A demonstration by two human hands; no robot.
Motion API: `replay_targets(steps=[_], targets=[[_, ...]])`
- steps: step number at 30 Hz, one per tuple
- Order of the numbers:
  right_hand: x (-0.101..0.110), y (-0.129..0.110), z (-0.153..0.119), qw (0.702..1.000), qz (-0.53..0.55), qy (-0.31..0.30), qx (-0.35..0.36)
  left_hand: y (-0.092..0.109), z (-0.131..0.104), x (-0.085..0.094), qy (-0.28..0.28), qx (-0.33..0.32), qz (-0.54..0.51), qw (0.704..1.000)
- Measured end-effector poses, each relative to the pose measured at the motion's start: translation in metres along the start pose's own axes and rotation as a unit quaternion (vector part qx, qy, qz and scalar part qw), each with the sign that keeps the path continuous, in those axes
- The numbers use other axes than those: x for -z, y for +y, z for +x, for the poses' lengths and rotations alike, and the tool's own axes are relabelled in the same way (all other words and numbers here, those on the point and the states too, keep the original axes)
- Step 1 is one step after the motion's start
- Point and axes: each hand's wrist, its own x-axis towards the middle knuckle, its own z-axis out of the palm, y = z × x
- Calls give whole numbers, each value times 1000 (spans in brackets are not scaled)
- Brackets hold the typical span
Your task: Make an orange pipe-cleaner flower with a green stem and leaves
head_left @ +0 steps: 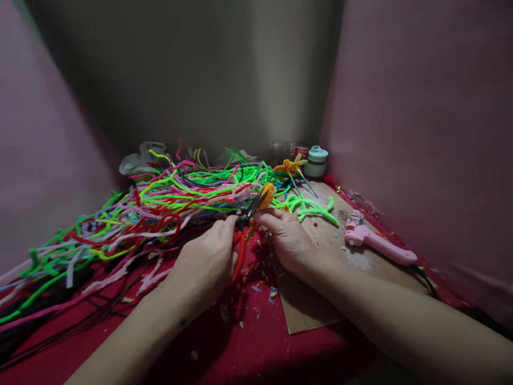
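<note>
My left hand [212, 256] is closed on the red handles of a pair of scissors [240, 256]. The dark blades point up and to the right, against an orange fuzzy piece [266, 195]. Fingers of my right hand [286, 235] pinch that orange piece from its lower side, close to the blades. Both hands are near each other above the red cloth, in front of a heap of coloured pipe cleaners [200, 187]. How far the blades are apart is hard to tell.
A pink glue gun [379, 243] lies on a brown board [306, 310] at the right. Bent green pipe cleaners [312, 207] and orange flower shapes [289, 167] are behind my right hand. A light green container [316, 161] stands at the back. Scraps dot the red cloth [256, 342].
</note>
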Motion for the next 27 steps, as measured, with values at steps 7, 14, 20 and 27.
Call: replay_targets(steps=[7,14,20,27], targets=[[-6,-3,-2,1000,20,-11,19,5,0,1,-4,14,13,1000],[-6,-2,-3,999,41,-23,23,11,-2,0,-11,15,39,999],[-5,-2,-3,999,24,-17,37,19,0,8,-21,25,108,994],[-5,1,-3,999,43,-12,23,24,-2,7,-4,29,172,985]])
